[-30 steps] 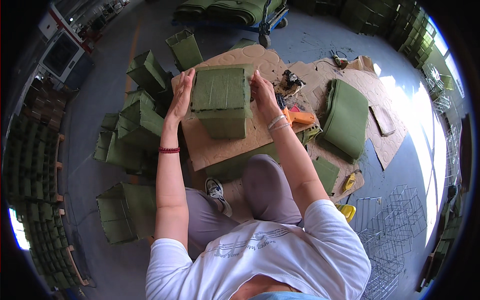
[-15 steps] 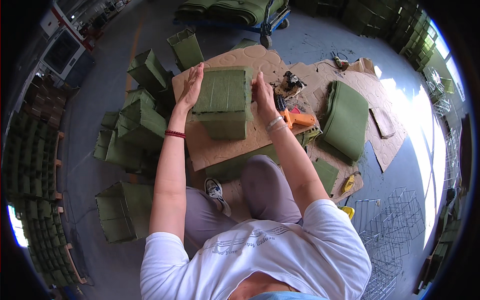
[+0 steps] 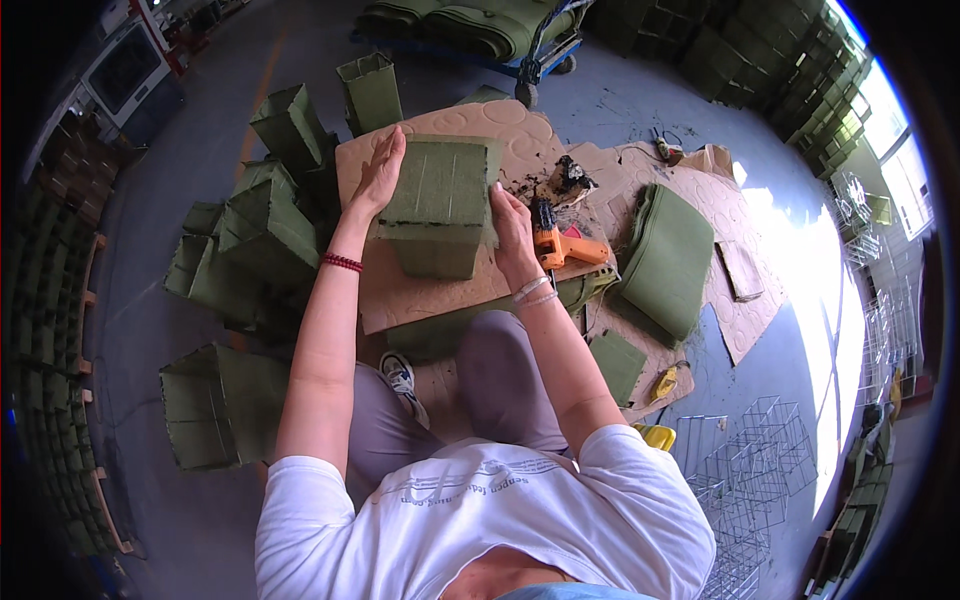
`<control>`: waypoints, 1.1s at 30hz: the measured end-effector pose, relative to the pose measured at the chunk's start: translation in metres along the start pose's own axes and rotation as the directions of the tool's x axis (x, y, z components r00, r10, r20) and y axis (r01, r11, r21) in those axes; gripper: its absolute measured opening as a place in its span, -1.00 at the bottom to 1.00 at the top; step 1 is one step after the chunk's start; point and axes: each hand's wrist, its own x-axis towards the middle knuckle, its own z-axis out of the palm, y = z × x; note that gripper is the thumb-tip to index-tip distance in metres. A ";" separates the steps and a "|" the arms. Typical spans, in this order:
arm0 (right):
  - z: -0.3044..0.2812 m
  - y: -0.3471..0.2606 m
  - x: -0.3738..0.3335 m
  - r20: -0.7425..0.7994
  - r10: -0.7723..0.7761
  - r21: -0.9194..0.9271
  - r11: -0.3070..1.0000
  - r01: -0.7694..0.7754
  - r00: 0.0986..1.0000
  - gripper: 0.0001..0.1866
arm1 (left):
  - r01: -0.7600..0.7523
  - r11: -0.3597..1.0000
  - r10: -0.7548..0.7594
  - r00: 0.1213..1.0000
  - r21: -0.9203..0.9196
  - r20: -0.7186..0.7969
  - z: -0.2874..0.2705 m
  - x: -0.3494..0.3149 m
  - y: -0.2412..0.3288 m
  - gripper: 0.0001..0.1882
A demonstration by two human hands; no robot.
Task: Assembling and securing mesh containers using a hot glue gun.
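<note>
A green felt box (image 3: 436, 190) with stitch-like lines across its top face rests on a cardboard-covered work surface (image 3: 385, 300). My left hand (image 3: 378, 175) lies along the box's left side, fingers stretched out flat against it. On the right side my right hand (image 3: 512, 230) has its fingers bent at the box's edge, with the thumb uppermost; part of the fingers is hidden. Just right of this hand lies an orange glue gun (image 3: 575, 248) with a blackened front end. Beyond it sits a clump of black, sticky-looking residue (image 3: 572, 178) on the cardboard.
Several open green felt boxes (image 3: 265, 225) are heaped at the left, and another (image 3: 220, 405) stands nearer me. Folded green felt (image 3: 668, 262) lies at the right. Wire frames (image 3: 755, 480) stand on the floor at lower right. A blue cart (image 3: 530, 68) holds felt at the back.
My right hand has slid toward me along the box's right edge, and its fingers are more bent. My left hand stays against the left side. The whole view has shifted slightly.
</note>
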 end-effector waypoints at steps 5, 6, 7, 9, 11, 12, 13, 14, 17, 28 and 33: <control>0.007 0.006 0.016 0.068 -0.098 0.038 0.995 0.096 0.993 -0.79 | 0.043 0.996 -0.041 0.999 0.072 -0.037 -0.004 -0.003 -0.003 -0.09; 0.007 0.005 0.020 0.069 -0.091 0.024 0.996 0.090 0.993 -0.79 | 0.070 0.992 -0.064 0.996 0.108 -0.058 -0.003 -0.007 0.002 -0.10; 0.004 0.004 0.023 0.066 -0.085 0.012 0.996 0.085 0.994 -0.79 | 0.077 0.993 -0.072 0.996 0.093 -0.059 0.001 -0.008 0.008 -0.10; 0.002 -0.004 0.022 0.067 -0.019 0.000 1.000 0.019 0.998 -0.78 | 0.153 0.975 -0.145 0.988 0.161 -0.062 0.001 -0.009 0.017 -0.10; -0.006 -0.010 0.018 0.078 0.048 -0.001 0.999 -0.048 0.996 -0.77 | 0.144 0.968 -0.130 0.988 0.207 -0.080 -0.004 -0.004 0.004 -0.10; -0.004 -0.006 0.015 0.129 0.006 0.064 0.998 -0.014 0.992 -0.74 | 0.056 0.921 0.008 0.987 0.386 -0.162 -0.026 0.004 -0.030 -0.10; -0.015 -0.001 0.015 0.155 -0.043 0.131 0.991 0.023 0.987 -0.72 | -0.021 0.832 0.154 0.969 0.555 -0.194 -0.039 0.005 -0.050 -0.10; -0.063 0.003 0.011 -0.025 -0.245 -0.244 0.942 0.232 0.969 -0.71 | -0.044 0.841 0.151 0.976 0.540 -0.156 -0.017 -0.002 -0.032 -0.10; -0.167 0.022 -0.031 -0.082 -0.596 -0.983 0.179 0.033 0.799 -0.67 | -0.027 0.784 0.240 0.934 0.620 -0.263 0.022 -0.063 0.063 -0.17; -0.176 0.029 -0.041 0.120 -0.408 -0.992 -0.093 0.089 0.905 -0.58 | -0.315 0.504 0.456 0.888 0.804 0.062 0.045 -0.100 0.074 0.05; -0.217 0.018 -0.004 0.446 -0.504 -0.839 -0.523 0.150 0.740 -0.42 | -0.288 0.523 0.364 0.926 0.802 0.094 0.041 -0.100 0.076 0.03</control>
